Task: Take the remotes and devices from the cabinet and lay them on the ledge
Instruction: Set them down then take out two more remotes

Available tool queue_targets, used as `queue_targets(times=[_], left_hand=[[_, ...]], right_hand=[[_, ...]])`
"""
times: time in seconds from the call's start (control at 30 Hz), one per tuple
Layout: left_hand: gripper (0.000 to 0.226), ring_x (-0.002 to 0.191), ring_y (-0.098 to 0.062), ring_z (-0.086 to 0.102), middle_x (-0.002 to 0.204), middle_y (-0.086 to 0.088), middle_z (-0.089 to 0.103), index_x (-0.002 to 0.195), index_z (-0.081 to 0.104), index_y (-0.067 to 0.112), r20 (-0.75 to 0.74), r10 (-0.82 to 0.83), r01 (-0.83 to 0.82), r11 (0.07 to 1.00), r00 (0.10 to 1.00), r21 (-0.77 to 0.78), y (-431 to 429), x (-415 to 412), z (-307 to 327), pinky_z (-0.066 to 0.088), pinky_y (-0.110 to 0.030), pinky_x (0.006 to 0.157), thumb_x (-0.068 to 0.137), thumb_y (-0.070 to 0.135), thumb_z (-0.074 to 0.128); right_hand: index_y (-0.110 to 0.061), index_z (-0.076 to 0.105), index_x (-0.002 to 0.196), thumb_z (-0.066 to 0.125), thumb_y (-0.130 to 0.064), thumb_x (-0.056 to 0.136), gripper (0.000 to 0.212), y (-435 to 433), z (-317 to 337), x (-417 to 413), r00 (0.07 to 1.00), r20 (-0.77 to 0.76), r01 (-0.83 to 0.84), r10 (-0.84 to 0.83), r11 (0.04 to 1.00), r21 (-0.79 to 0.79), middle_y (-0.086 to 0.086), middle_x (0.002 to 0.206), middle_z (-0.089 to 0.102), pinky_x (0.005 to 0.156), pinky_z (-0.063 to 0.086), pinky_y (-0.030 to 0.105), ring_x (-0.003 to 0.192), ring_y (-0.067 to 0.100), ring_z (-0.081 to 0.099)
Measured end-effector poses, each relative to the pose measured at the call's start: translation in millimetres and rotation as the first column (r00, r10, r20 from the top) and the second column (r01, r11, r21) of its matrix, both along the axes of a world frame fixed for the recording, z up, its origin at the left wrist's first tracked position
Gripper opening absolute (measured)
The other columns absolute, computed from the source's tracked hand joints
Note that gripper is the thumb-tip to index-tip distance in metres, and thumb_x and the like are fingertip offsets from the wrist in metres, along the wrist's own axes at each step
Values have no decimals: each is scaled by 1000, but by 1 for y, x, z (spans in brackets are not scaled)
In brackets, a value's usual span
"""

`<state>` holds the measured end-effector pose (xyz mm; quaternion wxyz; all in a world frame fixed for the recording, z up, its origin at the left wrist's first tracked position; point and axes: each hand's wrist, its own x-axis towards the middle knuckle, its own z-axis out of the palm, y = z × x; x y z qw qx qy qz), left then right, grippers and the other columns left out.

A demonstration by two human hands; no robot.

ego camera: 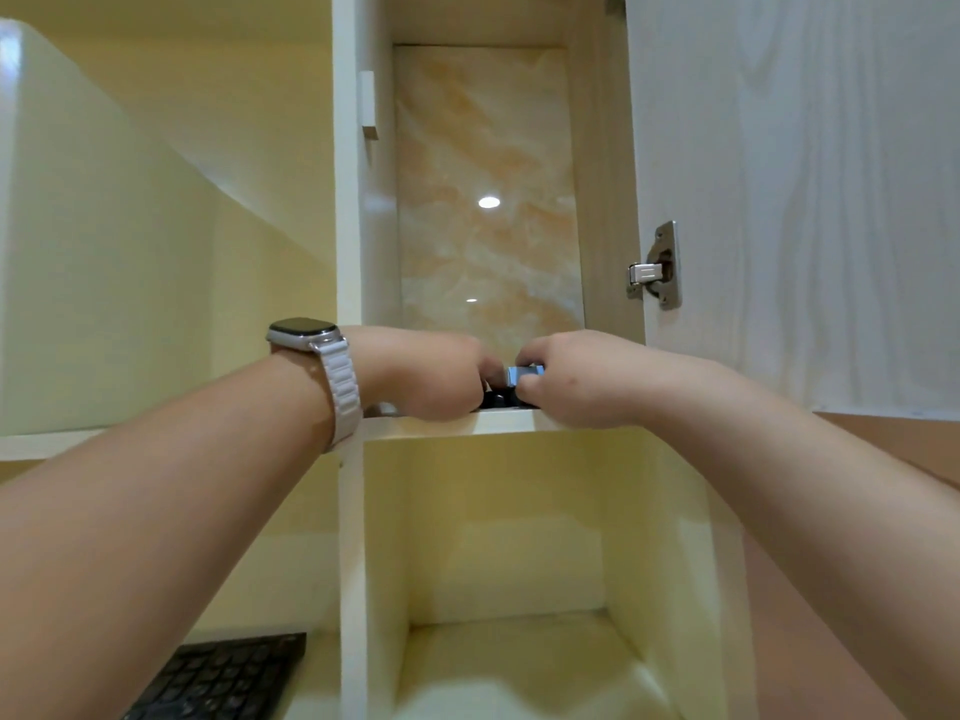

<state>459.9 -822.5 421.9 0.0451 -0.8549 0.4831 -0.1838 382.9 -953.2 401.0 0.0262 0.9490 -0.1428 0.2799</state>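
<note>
Glossy cream-and-amber marble-look panelling (483, 174) is backing the tall open compartment of a white wood-grain cabinet (347, 200), whose flat door (805, 200) is standing wide to the right on a bright steel hinge (657, 267). Both hands are reaching up to the white laminate shelf (504, 422) that is forming the compartment's floor. They are meeting at its front edge, probably because the goods are lying low there and are hard to see from below. The right hand (576, 381) is pinching a small shiny silver-blue metal device (525, 375) between thumb and curled fingers, holding it just above the shelf. The left hand (431, 379), wearing a square smartwatch on a pale link strap (311, 340), is curling toward the same spot. Its fingertips are hidden, so I cannot tell whether it is gripping anything. Beneath the device, a cluster of dark hard-edged objects (501, 400) is sitting on the shelf, likely remotes, though too little is showing to be sure. A black keyboard (223, 678) is lying on a cream surface at lower left, possibly the ledge; nothing from the cabinet is showing there yet.
</note>
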Motion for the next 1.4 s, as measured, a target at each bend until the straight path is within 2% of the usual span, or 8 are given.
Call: queue_targets(times=[0.2,0.37,0.53,0.77,0.83,0.97,1.27,1.4], left_hand=[[29,90,-24,60,98,-3,66,113,62,26,4,-91,90,975,996,-204,19,-6,-17,49,-37,77,98,25,38],[31,86,-13,61,95,10,65,103,62,29,74,-190,204,905,979,-374,29,-8,-40,52,-36,77,89,55,51],[25,88,-14,57,95,11,56,99,52,29,318,-217,360,778,923,-515,33,-5,-64,51,-40,71,84,45,64],[17,74,-21,55,84,7,55,88,49,23,479,-172,468,636,861,-613,40,-13,-77,50,-43,61,86,27,64],[16,73,-22,56,84,6,55,89,50,22,494,-158,474,627,855,-618,43,-15,-79,50,-42,60,86,27,65],[15,70,-20,55,83,6,55,90,53,19,523,-139,492,600,841,-631,50,-19,-84,49,-40,57,86,27,64],[18,57,-22,45,70,2,53,90,53,12,479,-18,400,579,878,-710,67,-26,-101,32,-22,47,85,22,67],[18,65,-26,55,82,-3,57,96,56,12,464,-11,386,573,886,-723,69,-26,-110,46,-36,50,82,13,68]], right_hand=[[-31,60,107,39,-42,93,28,-2,-17,-12,980,182,-84,82,996,2,-4,94,63,69,43,34,89,23,57],[-29,58,115,44,-52,93,35,3,-36,-32,932,318,-144,173,983,-113,-10,102,58,81,43,36,97,18,53],[-25,54,125,57,-45,88,43,5,-56,-43,879,411,-133,243,951,-279,-5,116,58,82,45,36,109,18,50],[-15,59,127,64,-33,86,45,-3,-72,-41,808,507,-98,300,917,-386,7,117,54,76,49,40,105,29,52],[-21,51,135,61,-40,88,53,-4,-67,-40,791,538,-136,290,941,-309,4,132,45,89,46,40,120,23,44],[-29,30,147,46,-59,91,66,-5,-53,-30,908,364,-137,209,967,-215,-4,152,30,108,31,39,140,16,26],[-25,51,131,50,-57,90,52,-8,-61,-26,887,396,-123,238,948,-294,-6,122,56,91,40,35,113,18,48],[-15,66,113,71,-34,83,36,-12,-67,-25,762,526,-167,376,900,-402,3,102,64,72,46,38,94,29,57]])
